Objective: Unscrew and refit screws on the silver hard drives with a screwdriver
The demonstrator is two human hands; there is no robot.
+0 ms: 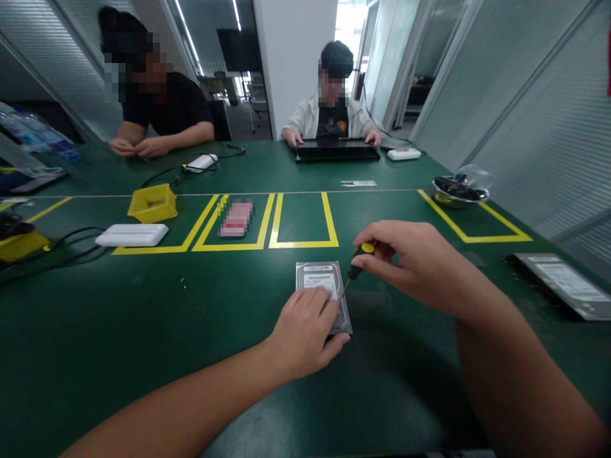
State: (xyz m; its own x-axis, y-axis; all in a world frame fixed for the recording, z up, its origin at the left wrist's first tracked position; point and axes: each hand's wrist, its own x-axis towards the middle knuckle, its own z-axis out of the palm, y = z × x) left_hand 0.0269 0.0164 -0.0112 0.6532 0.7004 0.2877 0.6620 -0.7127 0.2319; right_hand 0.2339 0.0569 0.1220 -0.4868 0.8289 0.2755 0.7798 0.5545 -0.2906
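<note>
A silver hard drive (317, 270) with a white label lies flat on the green table (229, 305). My left hand (308, 324) rests over its lower part, fingers curved on the top face and thumb at the near edge, gripping it. Pinched between thumb and fingers of my right hand (405, 264) is a small screwdriver (354, 270) with a black and yellow handle. The screwdriver is tilted, its tip down at the drive's right edge. Whether the tip sits in a screw is too small to tell.
Beyond the drive are yellow tape outlines, a pink item (236, 218), a yellow bin (153, 203) and a white power strip (132, 235). A metal bowl (461, 191) and a larger drive (566, 283) are at right. Two people sit across, one holding a black panel (338, 150).
</note>
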